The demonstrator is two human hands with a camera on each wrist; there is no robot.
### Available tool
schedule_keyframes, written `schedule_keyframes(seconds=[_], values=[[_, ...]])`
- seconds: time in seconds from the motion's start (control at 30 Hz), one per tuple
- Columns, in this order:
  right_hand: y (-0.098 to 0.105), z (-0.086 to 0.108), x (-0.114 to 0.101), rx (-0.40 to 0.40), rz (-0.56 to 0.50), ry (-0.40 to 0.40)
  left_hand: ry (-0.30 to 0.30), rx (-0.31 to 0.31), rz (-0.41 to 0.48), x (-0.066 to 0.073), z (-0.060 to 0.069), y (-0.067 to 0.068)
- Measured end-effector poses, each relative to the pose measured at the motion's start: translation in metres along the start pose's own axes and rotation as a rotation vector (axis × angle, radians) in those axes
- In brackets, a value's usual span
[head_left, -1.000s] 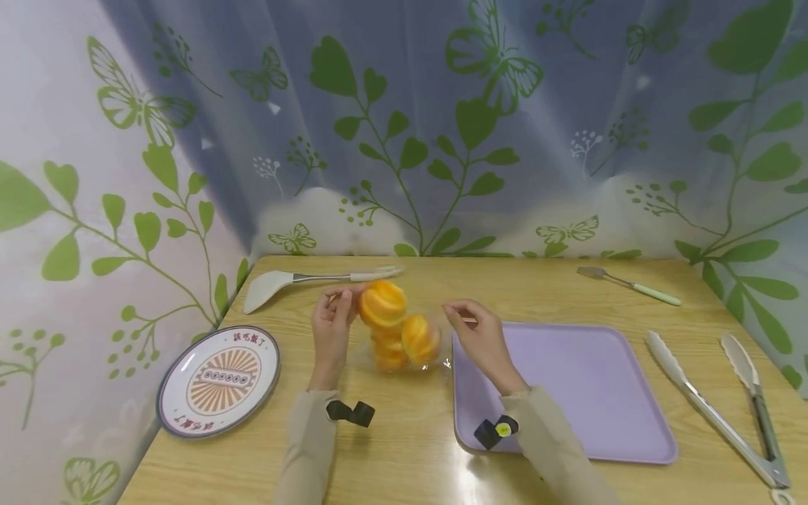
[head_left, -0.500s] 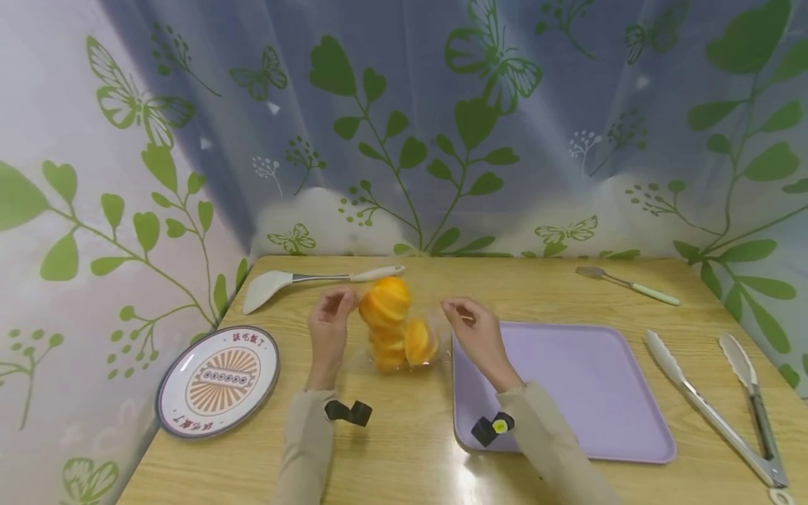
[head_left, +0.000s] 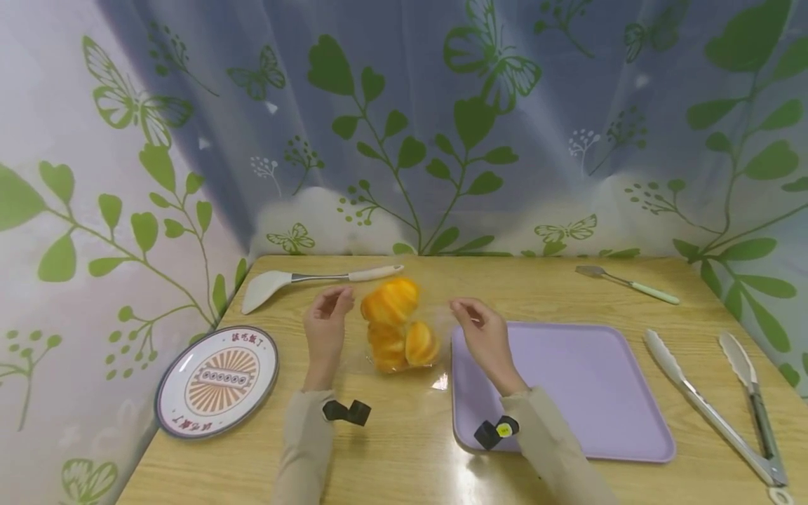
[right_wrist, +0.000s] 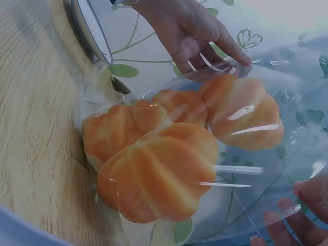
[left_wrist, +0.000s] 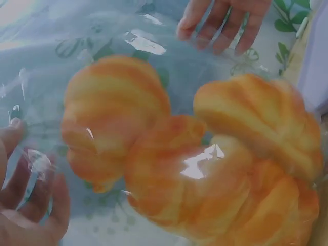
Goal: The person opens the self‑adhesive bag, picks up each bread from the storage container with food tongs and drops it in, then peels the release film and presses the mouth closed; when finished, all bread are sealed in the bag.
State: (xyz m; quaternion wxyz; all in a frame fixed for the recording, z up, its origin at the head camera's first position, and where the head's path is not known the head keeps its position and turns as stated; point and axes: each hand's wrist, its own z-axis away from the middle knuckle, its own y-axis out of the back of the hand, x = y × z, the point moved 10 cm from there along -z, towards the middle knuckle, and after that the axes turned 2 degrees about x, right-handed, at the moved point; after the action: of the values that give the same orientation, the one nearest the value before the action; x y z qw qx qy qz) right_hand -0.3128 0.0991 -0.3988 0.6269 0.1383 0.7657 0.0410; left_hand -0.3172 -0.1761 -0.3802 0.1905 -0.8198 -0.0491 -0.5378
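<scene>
A clear plastic bag (head_left: 440, 381) (left_wrist: 146, 43) hangs between the hands, with several orange-yellow rolls (head_left: 393, 301) (left_wrist: 115, 110) (right_wrist: 159, 174) bunched inside it. My left hand (head_left: 325, 337) (left_wrist: 33, 200) (right_wrist: 187, 36) pinches the bag's upper left edge, thumb against fingers. On the other side my right hand (head_left: 485, 344) (left_wrist: 225, 23) (right_wrist: 297, 220) pinches the film between thumb and fingers. One roll sits above the others, nearer the left hand. In the head view the thin film at the fingertips is hard to make out.
A patterned plate (head_left: 221, 379) lies at left, a white spatula (head_left: 268, 287) behind it. The lilac tray (head_left: 568, 393) is partly under the right forearm. Metal tongs (head_left: 713, 414) lie at far right; a small green-handled utensil (head_left: 653, 291) is at back right.
The upper roll has shifted slightly right and tilted inside the bag. My left hand has moved a little left and my right hand slightly right, so they are somewhat farther apart.
</scene>
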Motion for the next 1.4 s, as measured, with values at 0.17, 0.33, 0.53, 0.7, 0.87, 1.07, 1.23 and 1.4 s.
schedule_keyframes(seconds=[0.17,0.33,0.53,0.7,0.87,1.07,1.23,1.4], values=[[-0.005,0.001,-0.003,-0.036,-0.004,0.011,0.054,-0.114,0.076,-0.007,0.001,-0.009],[-0.012,0.002,-0.009,-0.076,-0.002,0.044,0.067,-0.21,0.11,-0.007,0.005,-0.02],[-0.003,-0.001,-0.006,0.023,-0.016,0.028,-0.001,-0.043,0.084,0.001,-0.002,0.001],[-0.006,-0.001,-0.005,-0.003,-0.044,0.015,-0.05,-0.021,0.073,0.002,-0.004,0.006],[-0.015,-0.001,-0.001,-0.07,0.004,-0.006,0.011,-0.079,0.076,-0.012,-0.001,-0.003],[-0.007,-0.005,-0.007,-0.005,-0.014,0.022,0.0,-0.071,0.121,-0.008,0.001,-0.004],[0.006,-0.007,-0.012,0.086,-0.097,0.05,-0.067,-0.029,0.162,0.006,-0.001,0.002],[0.0,-0.008,-0.011,0.036,-0.137,0.021,-0.019,-0.077,0.166,0.0,0.001,-0.005]])
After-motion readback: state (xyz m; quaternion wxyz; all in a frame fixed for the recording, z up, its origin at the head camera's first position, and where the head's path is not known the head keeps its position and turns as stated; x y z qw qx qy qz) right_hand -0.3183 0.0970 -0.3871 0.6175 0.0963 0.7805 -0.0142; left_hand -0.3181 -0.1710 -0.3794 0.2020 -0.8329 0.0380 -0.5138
